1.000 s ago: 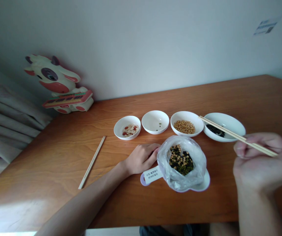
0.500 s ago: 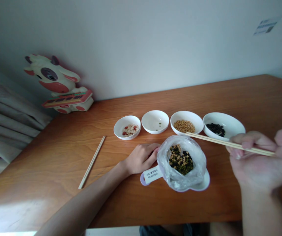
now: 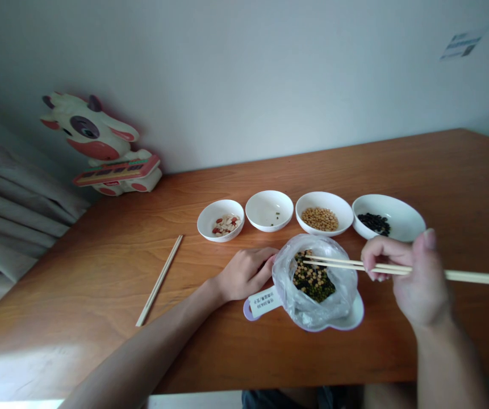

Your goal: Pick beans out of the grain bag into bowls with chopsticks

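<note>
My right hand (image 3: 417, 272) grips a pair of chopsticks (image 3: 483, 277). Their tips reach over mixed green, yellow and dark beans (image 3: 316, 278) in a clear plastic bag (image 3: 342, 301). The bag sits in a pale purple-white dish (image 3: 357, 318) with a labelled handle. At the bag's left edge, my left hand (image 3: 246, 274) lies with fingers and thumb closed on the plastic; its fingertips are partly hidden. Beyond the bag is a white bowl (image 3: 344, 211) of yellow beans (image 3: 320, 218). To its right stands a white bowl (image 3: 406, 213) with black beans (image 3: 375, 224).
Left in the row, one white bowl (image 3: 205, 218) holds sliced and red-skinned nuts (image 3: 226, 225); another white bowl (image 3: 265, 207) has a few small green beans. A second chopstick pair (image 3: 159, 281) lies on the wooden table (image 3: 210, 352). A toy cow with keyboard (image 3: 99, 147) stands back left.
My right hand has moved left and turned, bringing the chopstick tips from near the yellow-bean bowl's rim to over the bag's beans. My left hand has stayed put.
</note>
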A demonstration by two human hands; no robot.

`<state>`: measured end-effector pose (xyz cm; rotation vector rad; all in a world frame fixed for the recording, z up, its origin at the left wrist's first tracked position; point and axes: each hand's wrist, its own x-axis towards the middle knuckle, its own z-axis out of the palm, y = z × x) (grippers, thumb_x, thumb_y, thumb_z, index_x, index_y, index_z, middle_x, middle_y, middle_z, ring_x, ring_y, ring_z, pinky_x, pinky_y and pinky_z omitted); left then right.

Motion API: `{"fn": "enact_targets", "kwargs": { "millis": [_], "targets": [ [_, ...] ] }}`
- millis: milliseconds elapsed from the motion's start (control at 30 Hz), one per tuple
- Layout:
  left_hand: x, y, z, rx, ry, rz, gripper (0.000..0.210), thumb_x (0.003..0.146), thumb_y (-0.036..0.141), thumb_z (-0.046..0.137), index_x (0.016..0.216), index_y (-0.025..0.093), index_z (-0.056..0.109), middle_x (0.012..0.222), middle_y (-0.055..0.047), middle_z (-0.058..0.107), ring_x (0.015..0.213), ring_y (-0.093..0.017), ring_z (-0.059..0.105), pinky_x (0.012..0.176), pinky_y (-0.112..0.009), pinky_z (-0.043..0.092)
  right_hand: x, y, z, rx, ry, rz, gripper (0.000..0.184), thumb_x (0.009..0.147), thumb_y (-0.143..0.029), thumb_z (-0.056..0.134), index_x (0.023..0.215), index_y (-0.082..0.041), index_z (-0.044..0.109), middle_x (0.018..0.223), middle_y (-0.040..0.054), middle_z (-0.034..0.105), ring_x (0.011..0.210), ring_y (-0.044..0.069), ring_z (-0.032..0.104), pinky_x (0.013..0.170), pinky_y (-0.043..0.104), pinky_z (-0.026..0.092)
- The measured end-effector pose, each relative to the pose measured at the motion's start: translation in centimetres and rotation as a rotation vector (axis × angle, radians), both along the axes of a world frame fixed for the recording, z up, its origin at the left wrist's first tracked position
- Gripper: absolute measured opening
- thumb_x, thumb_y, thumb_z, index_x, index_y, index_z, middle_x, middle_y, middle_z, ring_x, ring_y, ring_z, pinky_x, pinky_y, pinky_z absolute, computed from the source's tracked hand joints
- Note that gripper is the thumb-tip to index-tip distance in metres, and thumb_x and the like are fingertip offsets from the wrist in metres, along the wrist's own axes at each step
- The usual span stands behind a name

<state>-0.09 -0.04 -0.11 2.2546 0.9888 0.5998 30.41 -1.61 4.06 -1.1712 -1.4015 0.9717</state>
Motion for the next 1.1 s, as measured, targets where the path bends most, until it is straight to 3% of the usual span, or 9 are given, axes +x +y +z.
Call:
{"fn": "enact_targets", "kwargs": {
  "millis": [367,567,833,1100],
  "targets": [
    [0.0,0.1,0.0,-0.014,-0.006,-0.004,0.038,0.115,0.038,0.033,0.110,0.017,0.064,0.105,-0.009,0.073,0.093,-0.020,0.070,0.085,-0.031,0.051,0.6,-0.3,-1.2,-0.044,-0.114,-0.002,0.087,0.100,-0.077,0.010,0.058,-0.022,0.063,0.052,0.0052,0.054,0.053,0.018,0.047,0.056,0.036,0.034],
    [0.0,0.1,-0.1,-0.007,-0.006,-0.002,0.040,0.115,0.039,0.032,0.114,0.017,0.065,0.104,-0.008,0.074,0.090,-0.019,0.070,0.083,-0.029,0.051,0.6,-0.2,-1.1,-0.056,-0.134,-0.043,0.082,0.102,-0.074,0.018,0.056,-0.022,0.063,0.052,0.0049,0.056,0.053,0.017,0.047,0.057,0.035,0.034],
    [0.0,0.0,-0.1,-0.016,-0.002,0.001,0.037,0.115,0.038,0.034,0.109,0.017,0.064,0.101,-0.008,0.073,0.089,-0.019,0.069,0.083,-0.029,0.050,0.7,-0.3,-0.6,-0.019,0.013,-0.086,0.083,0.100,-0.076,0.023,0.052,-0.022,0.064,0.052,0.0069,0.056,0.051,0.017,0.047,0.052,0.036,0.033],
    [0.0,0.1,0.1,-0.032,-0.004,0.004,0.039,0.115,0.038,0.034,0.117,0.017,0.066,0.107,-0.009,0.075,0.094,-0.020,0.071,0.087,-0.030,0.052,1.7,-0.2,-0.3,0.168,0.245,-0.215,0.079,0.103,-0.069,0.028,0.051,-0.026,0.068,0.048,0.0090,0.051,0.053,0.022,0.050,0.054,0.040,0.033]
  ]
}}
